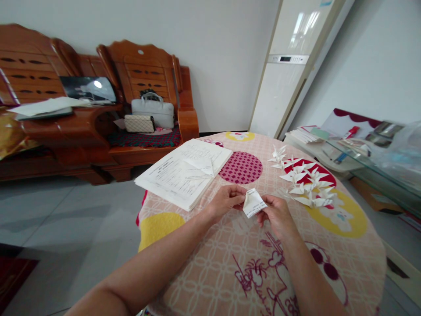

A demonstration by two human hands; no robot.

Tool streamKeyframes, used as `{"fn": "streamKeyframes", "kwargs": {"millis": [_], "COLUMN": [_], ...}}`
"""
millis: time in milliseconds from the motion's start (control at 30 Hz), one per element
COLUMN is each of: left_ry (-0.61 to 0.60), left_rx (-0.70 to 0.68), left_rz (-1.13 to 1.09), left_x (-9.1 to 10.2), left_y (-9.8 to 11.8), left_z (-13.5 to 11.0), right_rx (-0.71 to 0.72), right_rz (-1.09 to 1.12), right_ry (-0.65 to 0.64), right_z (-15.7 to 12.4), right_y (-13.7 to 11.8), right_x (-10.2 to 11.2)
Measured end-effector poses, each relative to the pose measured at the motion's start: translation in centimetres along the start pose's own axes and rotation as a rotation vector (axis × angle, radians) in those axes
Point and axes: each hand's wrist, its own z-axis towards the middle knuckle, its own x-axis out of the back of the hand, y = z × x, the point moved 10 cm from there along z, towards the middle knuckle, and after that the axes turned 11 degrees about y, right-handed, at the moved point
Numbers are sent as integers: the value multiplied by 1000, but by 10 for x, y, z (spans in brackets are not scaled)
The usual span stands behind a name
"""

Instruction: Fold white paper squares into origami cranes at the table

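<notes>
A small folded piece of white paper [253,203] is held between both my hands above a round table covered in a pink patterned cloth [230,267]. My left hand [225,200] pinches its left edge with thumb and fingers closed. My right hand [277,213] grips its right side, fingers curled. Several folded white paper cranes [304,180] lie in a row on the cloth to the right of my hands. A stack of printed sheets [184,173] lies at the table's far left, one loose sheet on top.
Wooden armchairs [144,83] stand by the far wall, with a white handbag [153,110] and a small quilted purse [139,123] on one seat. A tall white air conditioner [286,74] fills the corner. A glass-topped stand [371,153] with papers is at right.
</notes>
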Motion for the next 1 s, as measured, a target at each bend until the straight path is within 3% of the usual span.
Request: {"fn": "streamKeyframes", "kwargs": {"millis": [467,1000], "left_ry": [15,38], "left_rx": [63,127], "left_rz": [20,-30], "left_x": [-2,4], "left_y": [-9,-20], "left_z": [1,4], "right_rx": [61,-35], "right_rz": [-126,-107], "right_ry": [-27,-51], "right_z": [1,4], "right_y": [4,15], "right_x": [-4,-7]}}
